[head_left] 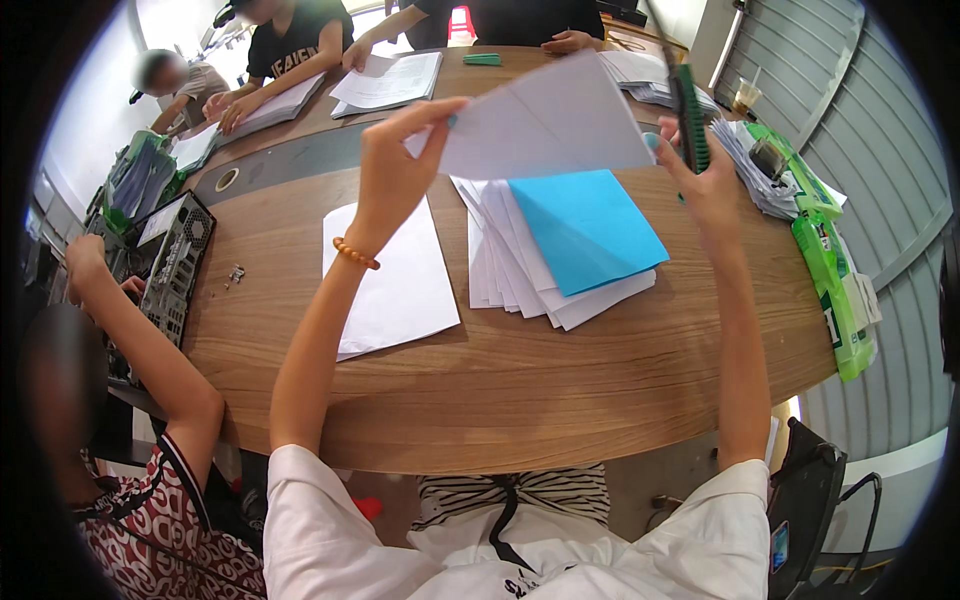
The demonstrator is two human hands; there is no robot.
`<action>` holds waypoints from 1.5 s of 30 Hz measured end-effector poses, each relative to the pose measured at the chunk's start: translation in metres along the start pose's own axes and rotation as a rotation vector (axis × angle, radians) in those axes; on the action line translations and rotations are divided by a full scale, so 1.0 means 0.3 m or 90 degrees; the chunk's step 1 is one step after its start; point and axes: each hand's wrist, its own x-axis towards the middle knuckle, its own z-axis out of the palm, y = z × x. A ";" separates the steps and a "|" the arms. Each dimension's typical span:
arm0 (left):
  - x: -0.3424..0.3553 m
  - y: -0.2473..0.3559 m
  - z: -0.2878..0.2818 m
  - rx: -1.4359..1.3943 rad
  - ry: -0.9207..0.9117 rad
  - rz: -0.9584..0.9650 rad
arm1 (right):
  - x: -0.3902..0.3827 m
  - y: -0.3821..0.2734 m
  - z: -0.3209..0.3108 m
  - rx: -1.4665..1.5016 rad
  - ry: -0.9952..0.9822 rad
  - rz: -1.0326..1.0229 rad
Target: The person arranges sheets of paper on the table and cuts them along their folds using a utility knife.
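My left hand (400, 160), with an orange bead bracelet on its wrist, pinches the left end of a creased white paper sheet (545, 125) held above the table. My right hand (708, 185) is closed around a long green-and-black tool with a toothed edge (692, 115); its exact kind is unclear. The right thumb meets the sheet's right edge. Below the sheet, a blue paper (590, 230) tops a fanned pile of white papers (500, 270). Left of that pile lies a flat white paper stack (395, 290).
An opened computer case (175, 260) stands at the left, near a co-worker's arm (160, 330) and loose screws (236, 273). A tape roll (228, 180) lies farther back. Other people handle paper stacks (390, 82) across the table. Green packaging (835, 290) lines the right edge.
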 end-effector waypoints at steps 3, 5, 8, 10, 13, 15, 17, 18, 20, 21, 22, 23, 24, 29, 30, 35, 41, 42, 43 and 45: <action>0.021 0.029 -0.045 -0.092 0.031 -0.083 | 0.021 -0.069 -0.009 0.195 -0.016 0.067; 0.032 0.040 -0.065 -0.153 0.053 -0.087 | 0.019 -0.139 -0.017 0.275 -0.004 0.073; 0.062 0.091 -0.085 0.036 0.041 0.074 | 0.031 -0.154 -0.037 0.429 -0.102 0.075; 0.067 0.123 -0.072 0.171 0.037 0.198 | 0.017 -0.168 -0.050 0.493 -0.208 0.079; 0.046 0.167 -0.020 0.268 -0.023 0.308 | -0.055 -0.243 -0.037 0.406 -0.276 0.139; 0.029 0.197 0.002 0.301 -0.045 0.321 | -0.098 -0.288 -0.020 0.290 -0.276 0.147; 0.013 0.198 0.014 0.313 -0.041 0.319 | -0.131 -0.260 0.040 0.286 -0.276 0.097; 0.011 0.201 0.029 0.306 -0.036 0.315 | -0.140 -0.257 0.039 0.283 -0.270 0.088; 0.000 0.207 0.037 0.281 -0.067 0.296 | -0.148 -0.245 0.045 0.177 -0.212 0.103; 0.004 0.207 0.048 0.283 -0.066 0.303 | -0.142 -0.228 0.052 0.179 -0.207 0.099; 0.007 0.207 0.070 0.274 -0.041 0.259 | -0.133 -0.204 0.057 0.207 -0.176 0.134; 0.005 0.204 0.083 0.267 -0.016 0.212 | -0.125 -0.181 0.060 0.237 -0.147 0.169; 0.008 0.179 0.087 0.293 -0.068 0.196 | -0.113 -0.156 0.060 0.266 -0.133 0.218; -0.079 0.008 0.224 0.254 -0.253 0.025 | -0.101 -0.008 0.073 0.227 -0.100 0.349; -0.109 -0.018 0.252 0.274 -0.330 -0.043 | -0.112 0.010 0.082 0.214 -0.121 0.361; -0.203 -0.088 0.309 0.342 -0.452 -0.089 | -0.130 0.029 -0.015 -0.176 -0.155 0.201; -0.161 0.010 0.293 0.255 -0.395 -0.039 | -0.291 0.023 -0.274 -0.272 -0.201 0.054; -0.164 0.021 0.295 0.266 -0.429 -0.040 | -0.327 0.024 -0.294 -0.286 -0.198 -0.014; -0.172 0.026 0.301 0.278 -0.462 -0.040 | -0.357 0.021 -0.308 -0.290 -0.203 -0.008; -0.196 0.027 0.313 0.289 -0.479 -0.035 | -0.412 0.006 -0.330 -0.318 -0.225 -0.057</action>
